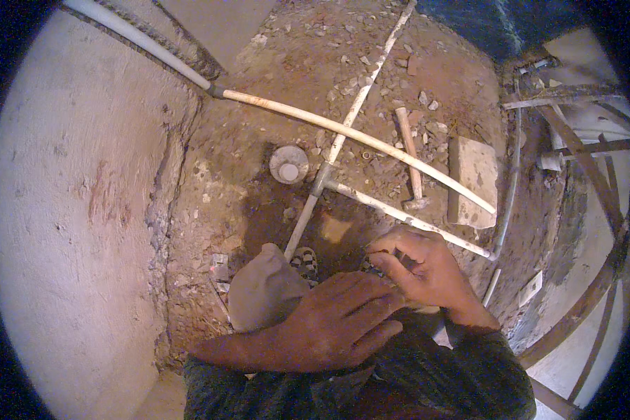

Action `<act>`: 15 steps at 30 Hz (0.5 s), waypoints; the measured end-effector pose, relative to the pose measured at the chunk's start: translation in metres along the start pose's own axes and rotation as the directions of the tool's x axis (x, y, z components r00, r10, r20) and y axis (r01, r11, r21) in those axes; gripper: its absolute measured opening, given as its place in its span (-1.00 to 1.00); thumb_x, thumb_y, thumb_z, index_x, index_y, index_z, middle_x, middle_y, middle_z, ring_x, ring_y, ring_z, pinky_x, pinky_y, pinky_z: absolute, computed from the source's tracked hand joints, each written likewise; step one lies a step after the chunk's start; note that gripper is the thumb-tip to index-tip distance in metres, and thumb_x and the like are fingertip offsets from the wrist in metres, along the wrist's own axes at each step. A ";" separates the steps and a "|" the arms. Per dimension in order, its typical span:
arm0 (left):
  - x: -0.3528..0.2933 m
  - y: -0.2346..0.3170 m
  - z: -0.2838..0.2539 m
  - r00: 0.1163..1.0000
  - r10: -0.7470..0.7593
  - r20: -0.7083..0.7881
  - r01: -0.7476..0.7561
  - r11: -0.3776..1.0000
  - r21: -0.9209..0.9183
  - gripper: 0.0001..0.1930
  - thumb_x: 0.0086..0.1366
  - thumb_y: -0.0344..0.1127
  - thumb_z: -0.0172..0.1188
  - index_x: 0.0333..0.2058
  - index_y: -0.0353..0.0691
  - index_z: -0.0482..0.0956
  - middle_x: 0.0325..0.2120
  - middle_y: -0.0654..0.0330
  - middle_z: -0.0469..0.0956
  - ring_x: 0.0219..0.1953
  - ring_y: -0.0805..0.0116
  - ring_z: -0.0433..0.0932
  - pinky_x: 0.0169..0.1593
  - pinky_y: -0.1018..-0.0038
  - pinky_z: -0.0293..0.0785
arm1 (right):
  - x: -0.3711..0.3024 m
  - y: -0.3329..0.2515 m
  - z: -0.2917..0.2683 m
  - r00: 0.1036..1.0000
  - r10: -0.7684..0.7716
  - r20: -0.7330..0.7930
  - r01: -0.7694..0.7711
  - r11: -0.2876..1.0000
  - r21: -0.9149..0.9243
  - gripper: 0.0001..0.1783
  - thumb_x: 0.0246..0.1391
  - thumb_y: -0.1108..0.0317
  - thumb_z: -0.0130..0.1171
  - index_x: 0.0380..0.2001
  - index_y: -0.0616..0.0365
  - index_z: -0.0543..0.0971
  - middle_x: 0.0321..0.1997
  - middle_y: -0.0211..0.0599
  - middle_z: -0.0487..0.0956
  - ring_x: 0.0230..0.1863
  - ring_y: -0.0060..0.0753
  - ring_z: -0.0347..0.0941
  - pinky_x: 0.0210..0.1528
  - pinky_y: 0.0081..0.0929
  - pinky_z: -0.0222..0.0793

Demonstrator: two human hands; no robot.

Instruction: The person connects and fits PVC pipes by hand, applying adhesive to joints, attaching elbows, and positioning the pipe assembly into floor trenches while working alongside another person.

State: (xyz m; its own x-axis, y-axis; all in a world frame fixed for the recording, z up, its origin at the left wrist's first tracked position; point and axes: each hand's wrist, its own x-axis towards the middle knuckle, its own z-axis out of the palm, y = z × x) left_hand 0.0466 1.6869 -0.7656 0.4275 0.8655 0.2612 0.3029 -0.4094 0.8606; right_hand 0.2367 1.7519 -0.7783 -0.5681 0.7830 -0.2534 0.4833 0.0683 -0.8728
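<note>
My left hand (336, 323) reaches across from the left, back up, with its fingers stretched out toward my right hand. My right hand (427, 269) is closed, thumb and fingertips pinched together just above the left fingers. Whatever it pinches is too small and dark to make out. Beyond the hands, a white pipe with a grey tee fitting (321, 178) lies on the dirt floor. Its side branch (406, 217) runs to the right. A grey pipe piece (302, 225) runs from the tee toward me. Pale cloth (266, 288) bulges beside my left hand.
A long white pipe (280, 110) crosses over the first. A hammer (409, 161) with a wooden handle lies near a pale block (473, 182). A round grey container (288, 165) stands left of the tee. Plaster wall (77, 210) rises at left; wooden poles (581, 147) stand at right.
</note>
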 end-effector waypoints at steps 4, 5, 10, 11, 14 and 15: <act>-0.003 0.000 0.001 0.999 -0.029 0.024 0.029 0.999 0.018 -0.59 0.03 -0.26 0.44 -0.13 -0.20 0.58 -0.17 0.05 0.58 -0.15 0.07 0.59 -0.09 0.24 0.57 | -0.002 0.000 0.000 1.000 0.015 0.009 -0.015 1.000 0.009 -0.85 0.16 0.32 0.13 -0.26 0.12 0.58 -0.25 -0.10 0.63 -0.17 0.03 0.58 -0.13 -0.21 0.49; -0.003 0.000 0.001 0.999 -0.030 0.025 0.030 0.999 0.016 -0.59 0.03 -0.26 0.44 -0.13 -0.20 0.58 -0.17 0.05 0.58 -0.15 0.08 0.59 -0.08 0.23 0.56 | -0.002 0.001 0.001 1.000 -0.005 -0.005 0.005 1.000 0.010 -0.86 0.15 0.33 0.13 -0.27 0.12 0.58 -0.25 -0.09 0.63 -0.17 0.03 0.58 -0.13 -0.21 0.49; 0.001 0.001 -0.002 1.000 -0.007 0.015 0.007 1.000 0.009 -0.61 0.06 -0.30 0.38 -0.12 -0.28 0.56 -0.21 0.07 0.53 -0.18 0.10 0.56 -0.10 0.25 0.54 | 0.000 0.002 0.003 0.998 -0.058 -0.022 0.058 0.998 0.021 -0.88 0.15 0.36 0.13 -0.29 0.15 0.56 -0.27 -0.09 0.62 -0.18 0.04 0.58 -0.15 -0.21 0.49; 0.002 0.001 -0.001 1.000 0.009 0.007 -0.009 1.000 -0.007 -0.62 0.08 -0.32 0.35 -0.12 -0.32 0.55 -0.23 0.08 0.51 -0.19 0.10 0.54 -0.12 0.27 0.53 | 0.000 0.001 0.002 0.999 -0.045 -0.010 0.045 0.999 0.027 -0.89 0.15 0.37 0.12 -0.29 0.15 0.56 -0.27 -0.09 0.62 -0.18 0.04 0.58 -0.15 -0.20 0.49; 0.000 0.003 0.000 1.000 -0.008 0.015 0.008 1.000 0.005 -0.63 0.08 -0.33 0.35 -0.13 -0.32 0.55 -0.23 0.08 0.51 -0.18 0.10 0.54 -0.12 0.27 0.53 | -0.001 -0.003 -0.001 0.999 -0.046 0.007 0.045 0.998 0.035 -0.89 0.15 0.38 0.12 -0.29 0.16 0.56 -0.29 -0.09 0.61 -0.19 0.04 0.57 -0.15 -0.20 0.48; 0.000 0.003 0.000 1.000 -0.003 0.009 0.003 1.000 0.004 -0.63 0.08 -0.33 0.35 -0.13 -0.32 0.55 -0.24 0.08 0.51 -0.19 0.10 0.54 -0.13 0.26 0.53 | -0.001 -0.001 0.000 0.998 -0.067 -0.003 0.067 0.997 0.030 -0.89 0.15 0.38 0.12 -0.29 0.16 0.56 -0.30 -0.09 0.61 -0.20 0.04 0.57 -0.16 -0.20 0.48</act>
State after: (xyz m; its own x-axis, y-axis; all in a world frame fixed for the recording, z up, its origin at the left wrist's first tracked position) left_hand 0.0472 1.6855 -0.7632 0.4338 0.8643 0.2546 0.3080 -0.4078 0.8595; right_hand 0.2368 1.7512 -0.7774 -0.5971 0.7785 -0.1934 0.4241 0.1017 -0.8999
